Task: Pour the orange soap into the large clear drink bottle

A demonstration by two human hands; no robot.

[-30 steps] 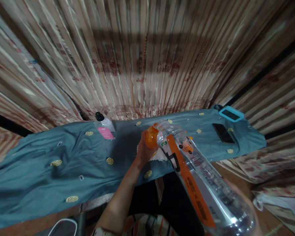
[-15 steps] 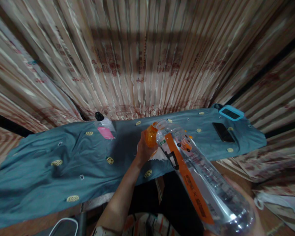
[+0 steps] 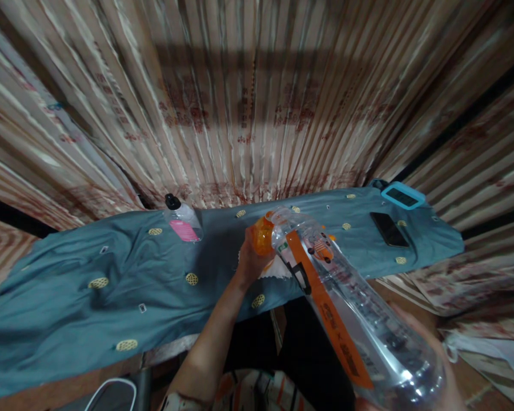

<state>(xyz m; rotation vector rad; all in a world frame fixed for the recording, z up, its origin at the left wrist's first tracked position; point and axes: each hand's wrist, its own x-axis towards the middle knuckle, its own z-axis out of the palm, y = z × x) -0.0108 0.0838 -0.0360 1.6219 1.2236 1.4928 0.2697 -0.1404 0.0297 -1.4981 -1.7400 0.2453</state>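
Nearest, at the lower right of the frame, the right hand (image 3: 449, 382) is curled around the wide bottom part of a large clear plastic bottle with an orange label strip (image 3: 355, 317); some of its fingers are hidden by the bottle. The bottle is tilted, and its long axis goes from the lower right up to the middle of the frame, so that the neck points to the upper left. Just there, the left hand (image 3: 253, 257) is closed around a rounded, see-through orange container (image 3: 263, 238). This hand is therefore the nearer one to the bottle's neck. The neck meets the container's upper part in the view; whether they truly touch, I cannot tell. Beneath is a white piece with a ragged edge (image 3: 278, 269), on the blue-grey patterned cloth (image 3: 167, 257). Farther, left of centre, stands a clear bottle with pink label and black cap (image 3: 184, 228).
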